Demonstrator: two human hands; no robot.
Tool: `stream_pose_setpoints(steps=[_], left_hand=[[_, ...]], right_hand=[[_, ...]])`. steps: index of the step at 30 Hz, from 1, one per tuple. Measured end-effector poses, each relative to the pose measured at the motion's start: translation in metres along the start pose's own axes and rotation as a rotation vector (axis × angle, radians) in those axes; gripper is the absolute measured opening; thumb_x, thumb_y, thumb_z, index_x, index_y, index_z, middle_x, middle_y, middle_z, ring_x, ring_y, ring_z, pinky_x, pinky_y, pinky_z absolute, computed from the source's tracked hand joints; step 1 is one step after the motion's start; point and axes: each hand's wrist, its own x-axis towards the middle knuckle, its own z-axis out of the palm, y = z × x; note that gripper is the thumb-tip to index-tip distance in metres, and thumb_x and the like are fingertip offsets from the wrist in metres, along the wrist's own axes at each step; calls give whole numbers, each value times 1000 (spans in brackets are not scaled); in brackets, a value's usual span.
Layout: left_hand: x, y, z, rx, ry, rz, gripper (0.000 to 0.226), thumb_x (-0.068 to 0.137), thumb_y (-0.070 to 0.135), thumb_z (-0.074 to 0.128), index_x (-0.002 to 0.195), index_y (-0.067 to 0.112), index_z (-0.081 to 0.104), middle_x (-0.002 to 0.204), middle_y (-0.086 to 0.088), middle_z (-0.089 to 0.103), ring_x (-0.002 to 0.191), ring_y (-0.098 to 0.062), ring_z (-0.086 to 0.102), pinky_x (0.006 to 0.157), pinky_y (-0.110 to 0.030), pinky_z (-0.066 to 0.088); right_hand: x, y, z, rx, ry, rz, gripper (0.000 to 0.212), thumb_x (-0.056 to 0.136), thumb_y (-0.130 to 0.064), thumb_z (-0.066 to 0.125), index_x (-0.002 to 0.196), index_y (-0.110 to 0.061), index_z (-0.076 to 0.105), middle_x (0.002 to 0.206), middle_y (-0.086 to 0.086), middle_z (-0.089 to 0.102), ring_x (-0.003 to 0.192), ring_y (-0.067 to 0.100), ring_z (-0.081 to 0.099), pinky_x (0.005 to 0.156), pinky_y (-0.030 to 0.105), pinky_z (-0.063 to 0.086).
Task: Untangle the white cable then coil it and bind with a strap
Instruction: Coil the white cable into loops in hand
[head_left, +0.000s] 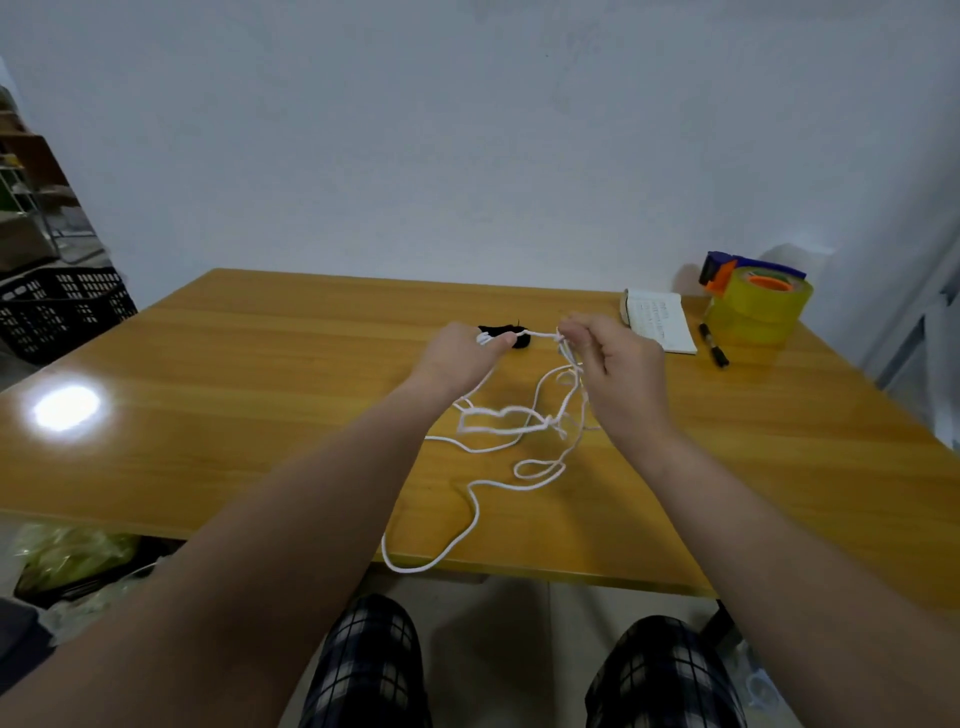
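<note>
Both hands raised above the far middle of the table (234, 374), forearms bare. Left hand (460, 358) seen from the back, its grip clenched round the white cable (491, 485); a short white piece is seen between thumb and forefinger. Right hand (621, 376) also seen from the back, grip closed, the cable pinched at the fingertips (566, 330). A short stretch of cable is held nearly level and taut between the two hands. From both hands the cable is let down to the table, where a loose tangle is noted between the wrists, with several strands crossed and a small knot at its right side. Nearer the person a small loop is laid flat, and from it one long strand is carried over the near table edge, hanging there in a wide bend before rising back onto the wood. A small black object (521, 340) lies on the table just beyond the left hand, partly hidden by it; its kind cannot be told. At the far right corner an open notebook (660, 322) is noted, a black pen (715, 352) just to its right, and beside that a tape dispenser (756, 306) loaded with a yellowish roll. A bright lamp reflection (65, 408) is seen on the left of the tabletop. A black slotted crate (62, 306) stands on the floor at the left, and checked trousers (363, 665) are seen below the table edge.
</note>
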Motion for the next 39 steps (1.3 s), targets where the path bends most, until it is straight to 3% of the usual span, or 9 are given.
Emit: stream_pose_setpoints(steps=[5, 9, 13, 14, 15, 20, 25, 29, 39], left_hand=[[16, -48, -10, 92, 91, -192, 46, 93, 40, 53, 80, -3, 63, 78, -20, 60, 74, -31, 53, 61, -31, 34], [15, -74, -18, -60, 174, -271, 46, 91, 37, 57, 94, -8, 63, 95, -28, 64, 97, -41, 61, 76, -40, 46], [12, -48, -14, -184, 225, -204, 53, 91, 39, 56, 84, -13, 59, 70, -26, 56, 113, -35, 46, 64, -36, 35], [11, -41, -14, -215, 243, -170, 51, 91, 39, 56, 85, -11, 60, 74, -26, 60, 71, -28, 52, 66, -38, 39], [10, -36, -16, -253, 279, -136, 49, 91, 39, 56, 91, -9, 63, 85, -28, 64, 93, -44, 62, 69, -39, 43], [12, -23, -46, -450, 521, 10, 31, 89, 37, 59, 74, 10, 56, 63, -2, 50, 61, -16, 44, 64, -30, 37], [-1, 3, -38, -353, 268, 125, 28, 89, 35, 62, 80, 8, 62, 51, 8, 44, 46, -3, 41, 49, -25, 34], [-14, 26, -14, -429, 138, 175, 32, 89, 33, 62, 72, 6, 62, 34, 11, 40, 33, -1, 35, 42, -21, 31], [6, 5, -48, -703, 529, -87, 37, 92, 43, 54, 92, 7, 59, 69, -3, 50, 57, -19, 45, 48, -25, 37]], right_hand=[[11, -21, -18, 437, 198, 55, 20, 97, -22, 47, 87, -22, 65, 76, -14, 70, 77, 11, 69, 72, 27, 54], [23, -18, -28, 536, -141, 168, 28, 99, -18, 43, 76, -20, 59, 47, -11, 51, 47, 3, 48, 52, 19, 40], [12, -4, -3, 243, -394, 249, 46, 88, -44, 59, 56, -13, 48, 47, -10, 36, 49, 6, 35, 53, 27, 26], [12, 5, 2, 84, -465, 278, 50, 83, -51, 61, 54, -13, 44, 49, -9, 37, 51, 11, 37, 54, 30, 26], [11, 16, 5, -128, -551, 316, 50, 82, -53, 61, 55, -15, 42, 52, -6, 40, 54, 15, 42, 54, 30, 28], [-14, 85, -17, -864, -889, 612, 40, 87, -55, 50, 73, -18, 50, 83, 2, 54, 84, 22, 55, 69, 29, 40], [-8, 67, -12, -313, -435, 606, 43, 96, -38, 45, 132, -16, 45, 136, 9, 43, 124, 26, 45, 99, 37, 36], [14, -7, 3, 458, -491, 490, 36, 95, -33, 49, 129, -22, 43, 111, -8, 60, 99, 3, 59, 84, 12, 45], [7, 29, -6, 216, -218, 378, 6, 89, -20, 62, 89, -18, 68, 76, 2, 59, 65, 7, 50, 61, 16, 39]])
